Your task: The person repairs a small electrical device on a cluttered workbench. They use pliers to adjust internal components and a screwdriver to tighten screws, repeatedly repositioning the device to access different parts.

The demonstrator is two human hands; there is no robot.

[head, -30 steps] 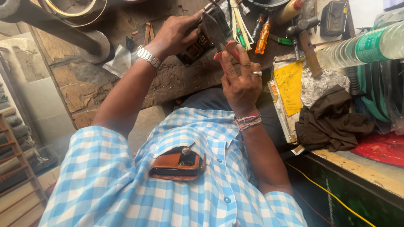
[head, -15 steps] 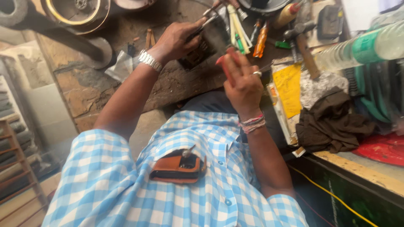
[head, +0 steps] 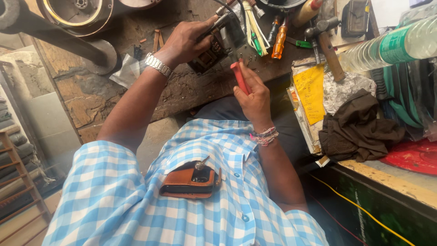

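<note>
Cluttered and dusty, the workshop surface (head: pixel 182 91) carries loose tools along its far edge — an orange-handled screwdriver (head: pixel 279 41), a hammer (head: pixel 325 41) and a bundle of pale cable ties (head: pixel 252 25) lie within easy reach of the work. The left hand (head: pixel 189 41) is clenched round a dark power tool body (head: pixel 218 41), bracing it against the surface so that it cannot shift, its open end turned toward the other hand. The right hand (head: pixel 252 93) is closed on a red-handled screwdriver (head: pixel 240 78), gripped near the handle's lower end with the tip pointed up at the tool body, just beside it — whether the tip touches cannot be told. A crumpled brown cloth (head: pixel 359 130) and a clear plastic bottle (head: pixel 387 43) sit off to the right, apart from the work.
</note>
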